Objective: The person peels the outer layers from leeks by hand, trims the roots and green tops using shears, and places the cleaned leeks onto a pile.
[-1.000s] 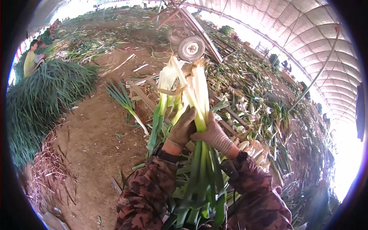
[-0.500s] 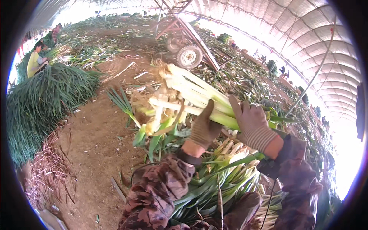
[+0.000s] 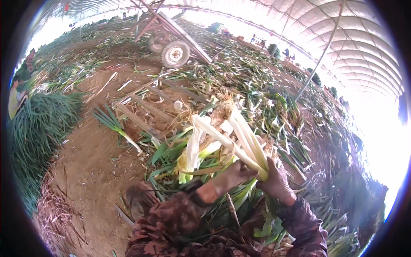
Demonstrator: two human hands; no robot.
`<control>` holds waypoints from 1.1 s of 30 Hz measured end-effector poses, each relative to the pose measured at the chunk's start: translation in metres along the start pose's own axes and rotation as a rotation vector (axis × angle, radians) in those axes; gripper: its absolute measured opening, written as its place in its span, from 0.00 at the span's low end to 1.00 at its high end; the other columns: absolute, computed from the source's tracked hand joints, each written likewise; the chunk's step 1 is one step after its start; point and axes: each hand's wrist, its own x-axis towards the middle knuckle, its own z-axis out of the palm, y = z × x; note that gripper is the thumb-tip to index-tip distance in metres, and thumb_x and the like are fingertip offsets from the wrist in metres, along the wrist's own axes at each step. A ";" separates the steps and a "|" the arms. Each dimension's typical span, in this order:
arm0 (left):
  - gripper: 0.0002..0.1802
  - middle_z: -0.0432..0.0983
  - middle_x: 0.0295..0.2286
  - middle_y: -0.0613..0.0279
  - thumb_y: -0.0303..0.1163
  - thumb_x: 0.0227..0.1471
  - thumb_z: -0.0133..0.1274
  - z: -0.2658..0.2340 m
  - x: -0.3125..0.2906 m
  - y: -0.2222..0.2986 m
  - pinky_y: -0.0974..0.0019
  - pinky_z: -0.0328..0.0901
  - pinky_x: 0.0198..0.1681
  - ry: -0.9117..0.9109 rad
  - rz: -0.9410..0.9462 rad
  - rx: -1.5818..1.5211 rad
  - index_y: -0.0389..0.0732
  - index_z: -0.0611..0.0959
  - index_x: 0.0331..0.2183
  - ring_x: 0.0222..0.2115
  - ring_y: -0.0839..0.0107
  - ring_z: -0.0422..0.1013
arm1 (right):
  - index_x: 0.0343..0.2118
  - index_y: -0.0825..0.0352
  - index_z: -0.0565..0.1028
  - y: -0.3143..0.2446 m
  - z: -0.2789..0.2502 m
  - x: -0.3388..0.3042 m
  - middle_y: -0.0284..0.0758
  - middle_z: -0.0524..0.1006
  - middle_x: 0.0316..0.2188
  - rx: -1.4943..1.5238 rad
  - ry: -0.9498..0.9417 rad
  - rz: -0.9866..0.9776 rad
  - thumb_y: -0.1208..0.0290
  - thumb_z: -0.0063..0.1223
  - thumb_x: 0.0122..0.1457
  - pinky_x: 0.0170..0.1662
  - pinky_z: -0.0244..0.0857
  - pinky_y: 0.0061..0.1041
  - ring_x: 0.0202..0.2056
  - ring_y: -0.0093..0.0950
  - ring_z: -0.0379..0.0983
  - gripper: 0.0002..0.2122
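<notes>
Low and right of centre in the frame, the right hand [image 3: 276,184] is closed around the lower part of a small bunch of leeks [image 3: 251,139], its thumb along the near side of the stalks. The left hand [image 3: 234,176] is right beside it on the left, its partly curled fingers at the lowest stalk; blur and the angle hide whether it grips or only touches.

From the hands the bunch runs up and to the left, its white shanks pointing at the middle of the frame and its shaggy roots [image 3: 224,108] at the far end. The long axes are not quite parallel: one stalk slants more flatly to the left, the others stand steeper, and all meet at the right glove, which has the fuller hold. The left hand lies nearer to the flatter stalk. Green leaves hang below the right hand, though I cannot tell whether they belong to this bunch.

Left of the held stalks, more pale leeks [image 3: 193,150] lie close by. Further left, a single leek [image 3: 125,135] rests apart on the soil near wooden slats [image 3: 141,123], and a deep green heap [image 3: 47,124] fills the left edge.
</notes>
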 end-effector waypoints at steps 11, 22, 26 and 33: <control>0.54 0.70 0.49 0.44 0.47 0.29 0.73 -0.070 -0.036 -0.007 0.50 0.51 0.61 1.086 0.404 1.268 0.32 0.67 0.55 0.51 0.49 0.64 | 0.57 0.71 0.58 -0.004 0.008 -0.055 0.51 0.77 0.37 0.176 -0.176 0.191 0.61 0.70 0.38 0.45 0.71 0.39 0.41 0.47 0.76 0.43; 0.25 0.69 0.49 0.56 0.43 0.59 0.46 -0.111 -0.001 -0.096 0.59 0.61 0.56 0.332 0.582 0.580 0.41 0.67 0.54 0.52 0.62 0.66 | 0.61 0.70 0.59 -0.035 0.050 -0.096 0.42 0.76 0.42 0.755 -0.418 0.073 0.67 0.70 0.41 0.50 0.66 0.27 0.44 0.27 0.72 0.43; 0.30 0.71 0.45 0.56 0.54 0.62 0.36 -0.090 0.008 -0.060 0.58 0.65 0.53 0.601 0.184 -0.835 0.40 0.69 0.53 0.47 0.64 0.69 | 0.61 0.69 0.58 -0.035 0.074 -0.095 0.47 0.77 0.39 0.802 -0.442 0.045 0.64 0.69 0.41 0.48 0.68 0.29 0.42 0.32 0.75 0.43; 0.22 0.72 0.41 0.60 0.45 0.63 0.38 -0.217 -0.013 0.132 0.65 0.67 0.44 0.850 0.548 -0.041 0.39 0.70 0.49 0.39 0.69 0.70 | 0.52 0.72 0.66 0.001 0.068 -0.146 0.45 0.76 0.38 0.644 -0.279 0.212 0.59 0.71 0.39 0.47 0.67 0.31 0.41 0.36 0.74 0.38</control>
